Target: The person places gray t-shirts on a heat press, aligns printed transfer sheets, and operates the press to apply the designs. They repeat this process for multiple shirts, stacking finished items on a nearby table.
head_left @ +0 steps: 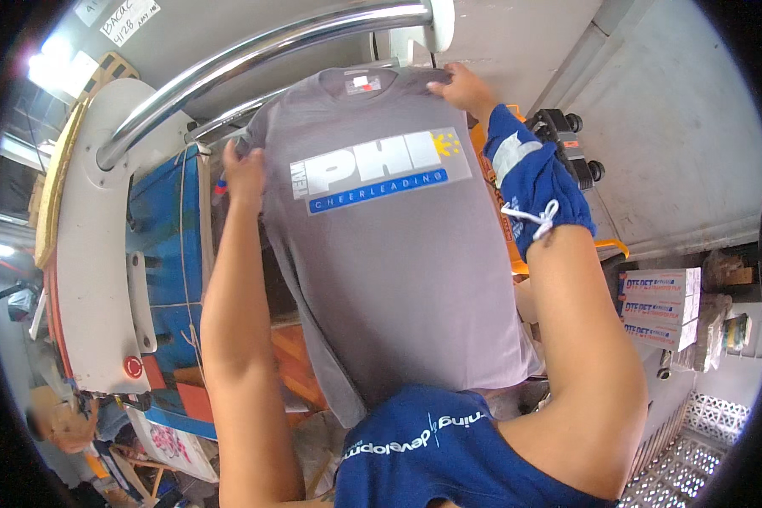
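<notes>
A grey T-shirt (406, 288) hangs spread out in front of me, its neckline up and its lower end near my body. Across its chest is a white, blue and yellow print (381, 173). My left hand (245, 176) is closed on the shirt's left edge by the sleeve. Higher up, my right hand (467, 89) pinches the fabric at the right shoulder. A blue cloth sleeve (540, 182) with a white tied cord covers my right forearm near the wrist. The shirt hides what lies directly behind it.
Chrome rails (267, 63) run behind the shirt's top. At left stands a white machine panel (102, 254) with a red button (133, 367), beside a blue surface (168, 262). A dark wheeled device (570, 148) is beyond my right arm; white boxes (659, 306) are stacked at right.
</notes>
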Demonstrator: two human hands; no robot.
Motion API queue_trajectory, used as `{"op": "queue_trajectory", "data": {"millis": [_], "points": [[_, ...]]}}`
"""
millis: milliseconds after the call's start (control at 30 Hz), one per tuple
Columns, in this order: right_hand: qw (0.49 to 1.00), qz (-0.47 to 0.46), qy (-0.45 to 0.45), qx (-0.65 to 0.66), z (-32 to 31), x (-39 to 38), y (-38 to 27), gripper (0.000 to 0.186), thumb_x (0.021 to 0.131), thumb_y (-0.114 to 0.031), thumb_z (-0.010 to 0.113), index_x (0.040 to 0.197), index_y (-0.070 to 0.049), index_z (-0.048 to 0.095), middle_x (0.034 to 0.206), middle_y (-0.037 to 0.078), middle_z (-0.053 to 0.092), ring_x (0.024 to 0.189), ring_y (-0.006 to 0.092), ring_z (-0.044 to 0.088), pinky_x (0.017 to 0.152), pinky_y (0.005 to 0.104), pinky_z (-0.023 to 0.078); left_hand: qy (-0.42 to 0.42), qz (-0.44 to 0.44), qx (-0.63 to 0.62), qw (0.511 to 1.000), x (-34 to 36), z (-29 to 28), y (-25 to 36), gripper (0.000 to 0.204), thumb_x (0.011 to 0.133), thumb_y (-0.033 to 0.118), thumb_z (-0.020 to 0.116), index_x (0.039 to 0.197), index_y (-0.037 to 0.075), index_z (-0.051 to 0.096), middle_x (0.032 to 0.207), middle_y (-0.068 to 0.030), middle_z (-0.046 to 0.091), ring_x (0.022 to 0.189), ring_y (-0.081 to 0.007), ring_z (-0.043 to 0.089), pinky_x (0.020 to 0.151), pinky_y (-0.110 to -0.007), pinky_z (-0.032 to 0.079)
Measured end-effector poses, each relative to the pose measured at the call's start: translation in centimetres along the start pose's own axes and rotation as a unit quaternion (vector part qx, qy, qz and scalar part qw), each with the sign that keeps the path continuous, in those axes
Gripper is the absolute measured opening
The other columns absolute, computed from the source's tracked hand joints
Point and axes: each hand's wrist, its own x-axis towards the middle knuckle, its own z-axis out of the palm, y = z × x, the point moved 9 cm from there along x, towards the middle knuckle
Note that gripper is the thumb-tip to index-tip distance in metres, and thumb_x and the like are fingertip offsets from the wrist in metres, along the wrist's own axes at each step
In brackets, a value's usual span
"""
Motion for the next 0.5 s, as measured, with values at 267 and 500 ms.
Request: {"op": "queue_trajectory", "data": {"millis": [267,500], "points": [[0.977,-0.047,-0.069,-0.198,2.9,-23.6,-0.4,0.070,0.100,-0.045,0.052,0.156,-0.008,0.031,0.162,0.025,0.024,0.150,0.0411,0.022,0.122,0.0460,0.023,-0.253,0.217,0.385,0.860,-31.7,4.5,4.9,0.057,0.094,0.025,0.063,0.147,0.010,0.048,0.157,-0.0251,0.035,0.141,-0.0543,0.032,0.116,-0.064,0.025],[0.958,0.225,-0.093,0.153,2.5,-38.0,10.3,0.077,0.103,-0.058,0.039,0.149,0.005,0.039,0.149,0.026,0.047,0.138,0.0386,0.046,0.115,0.0405,0.035,-0.212,-0.088,0.479,0.847,-41.0,-10.4,-1.9,0.039,0.093,0.020,0.060,0.127,0.003,0.059,0.130,-0.0220,0.060,0.119,-0.0432,0.057,0.104,-0.057,0.041]]}}
